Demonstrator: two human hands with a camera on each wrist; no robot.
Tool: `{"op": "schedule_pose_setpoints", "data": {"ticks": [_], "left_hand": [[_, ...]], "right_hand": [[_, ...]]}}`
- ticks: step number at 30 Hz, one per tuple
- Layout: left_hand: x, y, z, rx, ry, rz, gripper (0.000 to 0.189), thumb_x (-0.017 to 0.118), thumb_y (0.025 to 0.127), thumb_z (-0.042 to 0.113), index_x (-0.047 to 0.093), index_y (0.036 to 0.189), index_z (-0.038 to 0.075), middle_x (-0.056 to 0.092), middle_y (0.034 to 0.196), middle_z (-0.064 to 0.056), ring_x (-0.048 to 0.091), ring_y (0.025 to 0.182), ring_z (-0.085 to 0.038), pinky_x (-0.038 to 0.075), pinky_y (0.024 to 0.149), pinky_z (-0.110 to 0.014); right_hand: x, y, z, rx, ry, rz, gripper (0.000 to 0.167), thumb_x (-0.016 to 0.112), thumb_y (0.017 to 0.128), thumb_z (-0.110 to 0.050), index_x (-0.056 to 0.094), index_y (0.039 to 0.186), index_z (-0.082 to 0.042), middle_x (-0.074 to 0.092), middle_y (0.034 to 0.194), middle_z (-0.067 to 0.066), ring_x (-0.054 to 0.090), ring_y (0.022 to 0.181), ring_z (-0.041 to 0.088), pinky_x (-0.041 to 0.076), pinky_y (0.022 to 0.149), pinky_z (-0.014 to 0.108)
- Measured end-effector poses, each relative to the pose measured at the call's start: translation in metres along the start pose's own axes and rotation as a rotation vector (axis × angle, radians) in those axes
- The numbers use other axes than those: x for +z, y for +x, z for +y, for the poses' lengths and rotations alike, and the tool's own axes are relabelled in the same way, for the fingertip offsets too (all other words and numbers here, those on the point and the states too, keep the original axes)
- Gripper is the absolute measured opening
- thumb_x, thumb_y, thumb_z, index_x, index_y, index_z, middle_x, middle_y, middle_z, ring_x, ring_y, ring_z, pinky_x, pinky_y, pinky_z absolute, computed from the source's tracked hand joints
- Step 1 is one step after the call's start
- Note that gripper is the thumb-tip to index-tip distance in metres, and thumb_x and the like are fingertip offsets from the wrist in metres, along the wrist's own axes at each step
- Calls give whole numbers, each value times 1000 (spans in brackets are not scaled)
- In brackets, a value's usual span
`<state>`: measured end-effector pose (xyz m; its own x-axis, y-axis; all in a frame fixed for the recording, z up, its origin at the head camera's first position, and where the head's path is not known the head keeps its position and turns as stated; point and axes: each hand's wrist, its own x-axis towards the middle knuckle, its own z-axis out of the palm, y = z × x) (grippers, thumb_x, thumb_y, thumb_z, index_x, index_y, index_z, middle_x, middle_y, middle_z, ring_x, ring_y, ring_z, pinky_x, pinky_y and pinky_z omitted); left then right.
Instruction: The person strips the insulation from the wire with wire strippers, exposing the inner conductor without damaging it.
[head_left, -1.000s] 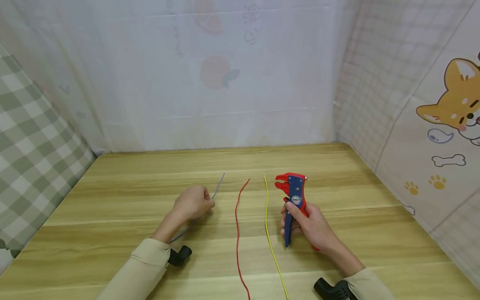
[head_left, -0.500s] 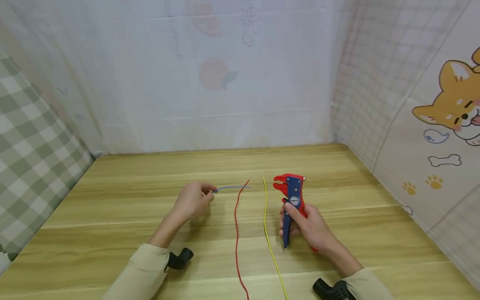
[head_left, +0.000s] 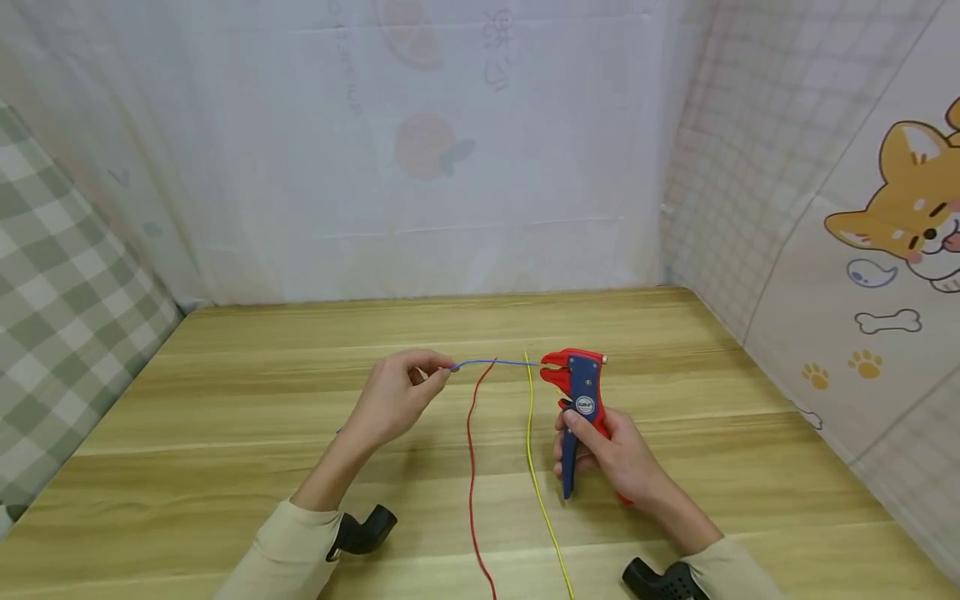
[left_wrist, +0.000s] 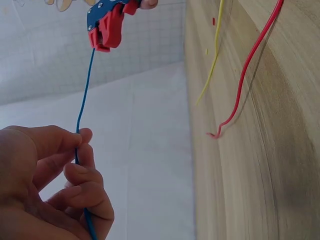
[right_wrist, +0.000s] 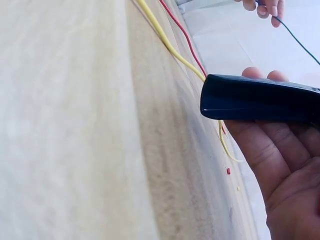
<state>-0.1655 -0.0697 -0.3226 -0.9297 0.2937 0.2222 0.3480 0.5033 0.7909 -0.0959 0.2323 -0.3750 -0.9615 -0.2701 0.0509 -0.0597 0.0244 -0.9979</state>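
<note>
My left hand (head_left: 397, 396) pinches a thin blue wire (left_wrist: 85, 95) between thumb and fingers, with its lower part running down through the palm in the left wrist view. The free end reaches right, to the mouth of the red and dark blue wire stripper (head_left: 585, 392). Holding that stripper upright is my right hand (head_left: 618, 450), its thumb across the front handle and fingers wrapped behind. In the right wrist view the dark handle (right_wrist: 260, 100) lies across the fingers. Beneath the blue wire, a red wire (head_left: 472, 450) and a yellow wire (head_left: 534, 467) lie lengthwise on the table.
The wooden table (head_left: 187, 467) ends at a pale curtain (head_left: 435, 208) behind and a patterned cloth wall (head_left: 810, 292) on the right. Small red (right_wrist: 228, 171) and yellow bits (right_wrist: 238, 189) lie on the tabletop near the wires.
My left hand has lifted the blue wire off the table, turned it to point right, and brought its end to the stripper's mouth. The right hand has barely moved.
</note>
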Motion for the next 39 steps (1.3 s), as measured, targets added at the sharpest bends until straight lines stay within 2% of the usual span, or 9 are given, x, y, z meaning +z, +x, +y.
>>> {"op": "schedule_pose_setpoints", "data": {"ticks": [5, 26, 30, 39], "left_hand": [[0, -3, 4, 16, -13, -9, 18, 68, 100, 12, 81, 112, 11, 75, 93, -3, 53, 59, -13, 41, 53, -25], [6, -3, 6, 30, -18, -33, 17, 68, 98, 10, 82, 108, 12, 74, 89, -4, 50, 55, -10, 40, 53, -24], [7, -3, 5, 45, -12, -32, 17, 68, 98, 9, 82, 107, 11, 74, 87, -2, 50, 55, -9, 40, 53, -24], [9, -4, 6, 37, -31, -36, 17, 68, 98, 8, 82, 107, 10, 74, 88, -3, 53, 57, -10, 42, 55, -24]], "right_hand": [[1, 0, 0, -13, -9, -29, 44, 48, 114, -19, 45, 118, 25, 70, 88, 5, 77, 75, 19, 66, 75, 40], [2, -1, 0, -51, -24, -84, 40, 46, 114, -16, 44, 115, 25, 70, 87, 6, 76, 76, 18, 66, 74, 40], [2, -1, 0, -55, -17, -85, 39, 46, 114, -15, 43, 113, 24, 70, 86, 5, 75, 75, 18, 66, 73, 40], [4, -2, -3, -64, -37, -77, 37, 46, 114, -13, 44, 111, 23, 67, 84, 5, 74, 71, 18, 66, 70, 41]]}}
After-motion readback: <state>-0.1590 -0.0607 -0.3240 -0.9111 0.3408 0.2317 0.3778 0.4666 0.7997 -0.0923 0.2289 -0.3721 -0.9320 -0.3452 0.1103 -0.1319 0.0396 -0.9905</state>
